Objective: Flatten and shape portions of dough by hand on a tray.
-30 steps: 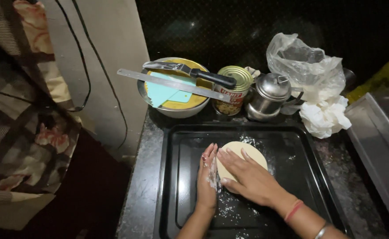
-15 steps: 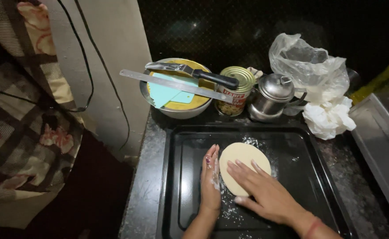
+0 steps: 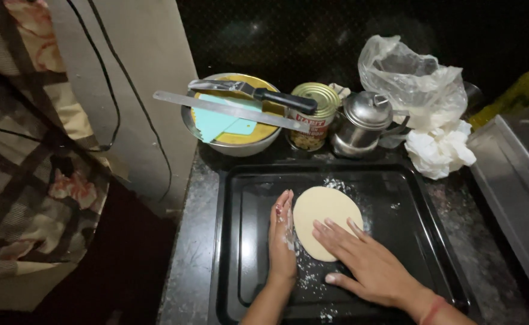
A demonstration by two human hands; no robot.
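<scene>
A flat pale disc of dough [image 3: 324, 213] lies on a black baking tray [image 3: 240, 186] dusted with flour. My left hand [image 3: 282, 238] stands on its edge against the disc's left side, fingers straight and floury. My right hand [image 3: 369, 265] lies flat with spread fingers on the disc's lower right part. Neither hand holds anything.
Behind the tray stand a steel bowl [image 3: 231, 144] with a long knife [image 3: 231, 109], a black-handled spatula [image 3: 258, 93] and a teal scraper [image 3: 219, 122] across it, a tin can [image 3: 309, 117], a small steel pot [image 3: 363, 123], and a plastic bag [image 3: 412, 81] with crumpled white paper [image 3: 439, 150]. A steel surface [image 3: 517, 174] lies to the right.
My right hand has slid back toward me, uncovering more of the dough, and the disc looks flatter and wider. The left hand stays against its left edge.
</scene>
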